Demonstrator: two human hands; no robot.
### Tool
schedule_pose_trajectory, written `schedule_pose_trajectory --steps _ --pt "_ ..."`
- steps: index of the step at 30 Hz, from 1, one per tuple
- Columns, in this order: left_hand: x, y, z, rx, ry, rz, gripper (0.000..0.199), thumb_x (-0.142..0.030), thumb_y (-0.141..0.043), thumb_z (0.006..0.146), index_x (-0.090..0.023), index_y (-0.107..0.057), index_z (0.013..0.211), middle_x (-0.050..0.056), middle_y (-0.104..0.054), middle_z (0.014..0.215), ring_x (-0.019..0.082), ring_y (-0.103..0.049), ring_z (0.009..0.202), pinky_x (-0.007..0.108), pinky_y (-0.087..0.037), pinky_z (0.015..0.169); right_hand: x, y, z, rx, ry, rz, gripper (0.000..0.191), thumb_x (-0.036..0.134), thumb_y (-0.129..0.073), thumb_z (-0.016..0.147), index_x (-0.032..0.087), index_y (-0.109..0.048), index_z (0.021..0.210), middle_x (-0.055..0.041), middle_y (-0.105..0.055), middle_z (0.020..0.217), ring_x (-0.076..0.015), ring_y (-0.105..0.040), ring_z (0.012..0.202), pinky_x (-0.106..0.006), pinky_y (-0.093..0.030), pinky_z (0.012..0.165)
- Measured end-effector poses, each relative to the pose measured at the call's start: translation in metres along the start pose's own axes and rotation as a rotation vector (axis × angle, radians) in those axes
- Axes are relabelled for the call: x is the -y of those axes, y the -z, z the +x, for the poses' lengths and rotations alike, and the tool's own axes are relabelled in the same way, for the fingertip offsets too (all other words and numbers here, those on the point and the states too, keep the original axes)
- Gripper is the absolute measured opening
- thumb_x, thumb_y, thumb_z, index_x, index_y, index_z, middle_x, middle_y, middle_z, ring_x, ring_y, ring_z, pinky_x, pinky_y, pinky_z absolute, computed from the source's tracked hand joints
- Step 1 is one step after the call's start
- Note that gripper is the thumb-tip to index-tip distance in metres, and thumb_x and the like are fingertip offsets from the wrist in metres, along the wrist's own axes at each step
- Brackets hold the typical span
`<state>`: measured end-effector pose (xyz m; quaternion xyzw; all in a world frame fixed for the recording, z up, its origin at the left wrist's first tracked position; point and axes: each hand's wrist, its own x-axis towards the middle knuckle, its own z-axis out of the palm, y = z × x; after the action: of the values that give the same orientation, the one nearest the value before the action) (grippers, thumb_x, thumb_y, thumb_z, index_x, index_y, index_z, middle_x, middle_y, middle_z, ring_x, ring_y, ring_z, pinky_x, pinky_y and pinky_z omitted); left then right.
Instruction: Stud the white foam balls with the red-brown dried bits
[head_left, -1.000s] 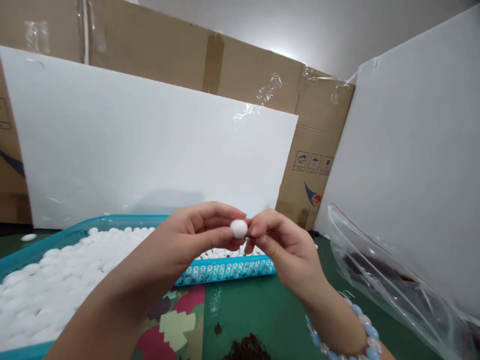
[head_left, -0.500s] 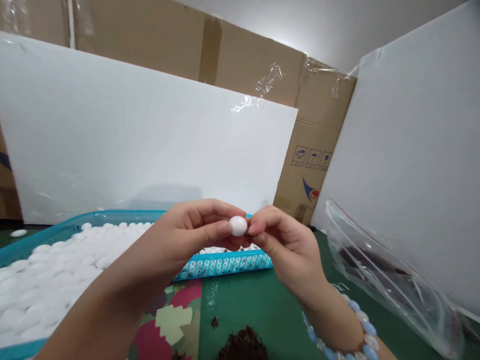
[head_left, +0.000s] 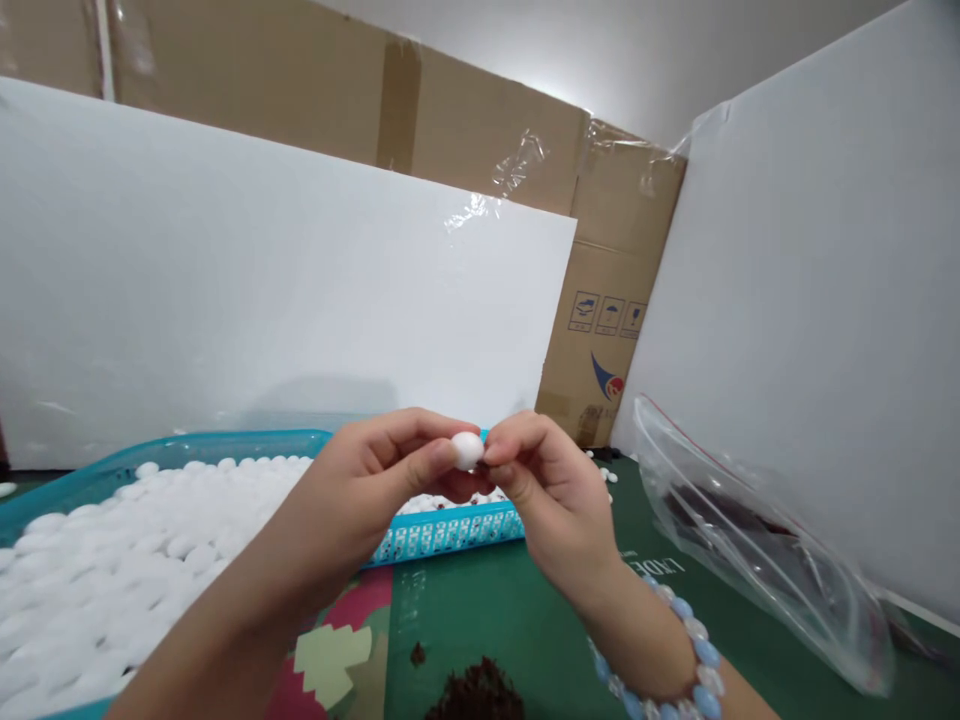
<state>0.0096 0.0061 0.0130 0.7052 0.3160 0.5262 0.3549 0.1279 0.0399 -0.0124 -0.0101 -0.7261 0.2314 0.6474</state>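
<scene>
A small white oval piece (head_left: 468, 451) is held up in front of me. My left hand (head_left: 390, 477) pinches it between thumb and fingers from the left. At its right side, the thumb and forefinger of my right hand (head_left: 551, 485) are pressed together, with a tiny dark bit showing at the tips, too small to name. Behind my left arm, a blue basket (head_left: 457, 532) holds many similar white pieces. Below my hands, dark brown shredded material (head_left: 478, 690) lies on the green mat (head_left: 457, 600).
A clear plastic bag (head_left: 765, 540) with dark brown contents lies at the right. Behind stand a white board (head_left: 300, 260), cardboard (head_left: 480, 120) and another white panel (head_left: 795, 300). Some small white pieces (head_left: 611, 477) lie near the right hand.
The whole view has shifted slightly, so the hands and basket appear further left. The white piece remains in my left hand's pinch, and appears slightly turned.
</scene>
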Motion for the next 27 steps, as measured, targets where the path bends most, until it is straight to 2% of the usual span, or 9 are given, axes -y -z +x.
schedule_pose_trajectory --steps 5,10,15,23,27 --pt "-0.0012 -0.0031 -0.0005 -0.082 -0.078 0.081 0.007 -0.022 -0.052 0.062 -0.024 -0.058 0.063 -0.006 -0.057 0.057 0.007 -0.049 0.055 0.013 -0.040 0.049 -0.0004 -0.0027 -0.0005 0.003 0.012 0.120 0.011 0.012 -0.042 0.070 0.020 -0.044 0.063 0.0042 -0.044 0.058 -0.0046 -0.046 0.050 -0.016 -0.041 0.044" --pt "-0.0023 -0.0026 -0.0005 -0.131 -0.051 0.111 0.004 -0.021 -0.056 0.056 -0.021 -0.057 0.053 -0.005 -0.055 0.049 0.008 -0.047 0.050 0.016 -0.038 0.046 -0.0006 -0.0038 0.0001 -0.003 0.013 0.211 0.008 0.019 -0.043 0.071 0.020 -0.043 0.063 0.0039 -0.044 0.058 -0.0047 -0.046 0.048 -0.017 -0.043 0.046" --pt "-0.0055 0.0000 -0.0035 -0.115 -0.022 0.153 0.005 -0.022 -0.056 0.055 -0.021 -0.057 0.050 -0.006 -0.054 0.047 0.008 -0.047 0.049 0.016 -0.037 0.046 0.0007 -0.0015 0.0019 0.067 0.018 0.222 0.010 0.022 -0.045 0.070 0.020 -0.043 0.060 0.0036 -0.045 0.057 -0.0055 -0.046 0.050 -0.018 -0.043 0.046" --pt "-0.0092 -0.0023 -0.0073 -0.079 -0.005 0.165 0.006 -0.022 -0.056 0.055 -0.020 -0.055 0.049 -0.006 -0.053 0.046 0.008 -0.046 0.049 0.018 -0.037 0.046 0.0034 0.0019 0.0003 0.095 0.073 0.171 0.012 0.020 -0.043 0.071 0.021 -0.041 0.059 0.0034 -0.039 0.059 -0.0047 -0.043 0.050 -0.016 -0.043 0.046" --pt "-0.0084 0.0010 -0.0052 -0.043 -0.028 0.215 0.006 -0.021 -0.056 0.056 -0.021 -0.056 0.050 -0.007 -0.054 0.047 0.007 -0.046 0.049 0.016 -0.037 0.045 0.0031 0.0047 -0.0005 0.191 0.081 0.140 0.013 0.015 -0.040 0.072 0.021 -0.038 0.061 0.0040 -0.038 0.060 -0.0040 -0.041 0.051 -0.015 -0.042 0.049"
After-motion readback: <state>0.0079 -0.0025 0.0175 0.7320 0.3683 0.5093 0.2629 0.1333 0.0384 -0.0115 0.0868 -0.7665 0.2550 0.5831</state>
